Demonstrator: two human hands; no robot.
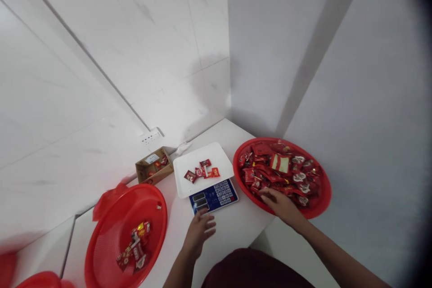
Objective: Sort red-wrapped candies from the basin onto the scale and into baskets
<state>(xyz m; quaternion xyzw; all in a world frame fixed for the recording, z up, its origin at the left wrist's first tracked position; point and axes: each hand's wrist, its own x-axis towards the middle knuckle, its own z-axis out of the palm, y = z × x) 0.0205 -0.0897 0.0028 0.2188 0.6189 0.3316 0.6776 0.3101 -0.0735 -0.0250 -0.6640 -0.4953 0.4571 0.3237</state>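
The fingers of the left hand are lying loosely spread and empty, resting on the white surface just in front of the scale, close to its blue keypad but not clearly touching it. The fingers of the right hand are reaching over the near rim of the full red basket and touching the heap of red packets at its near-left edge. They are curling downward, and whether they are pinching a packet cannot be told. This basket is sitting to the right of the scale, partly overhanging the corner of the surface. A few small red packets are lying on the white pan of the scale, grouped near its middle. To the left, well apart from the left hand, a second red basket is holding only a small cluster of wrapped pieces near its right side. Behind it, against the wall, an open cardboard box is standing with some red packets inside, just beside the far-left corner of the scale. A white wall socket is showing above the box.
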